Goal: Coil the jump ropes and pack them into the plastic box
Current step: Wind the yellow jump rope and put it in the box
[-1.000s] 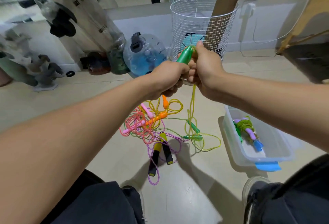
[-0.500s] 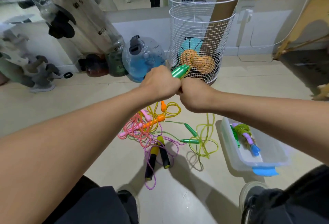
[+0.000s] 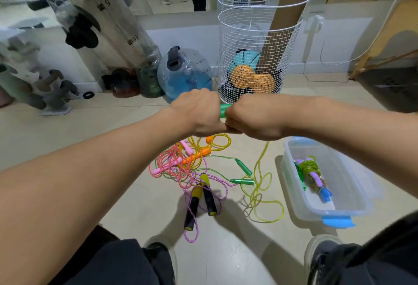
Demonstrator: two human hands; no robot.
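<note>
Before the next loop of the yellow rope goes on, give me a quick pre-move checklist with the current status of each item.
1. Left hand grips the green handle: ok.
2. Right hand has the rope: cannot tell, its fingers curl beside the handle but hide what they hold.
3. Yellow rope hangs free to the floor: ok, it drops below the right hand.
4. Its slack on the floor is clear of the pile of ropes: not ok, the loops lie against another green handle.
5. Plastic box is open with room: ok, one coiled bundle lies inside.
</note>
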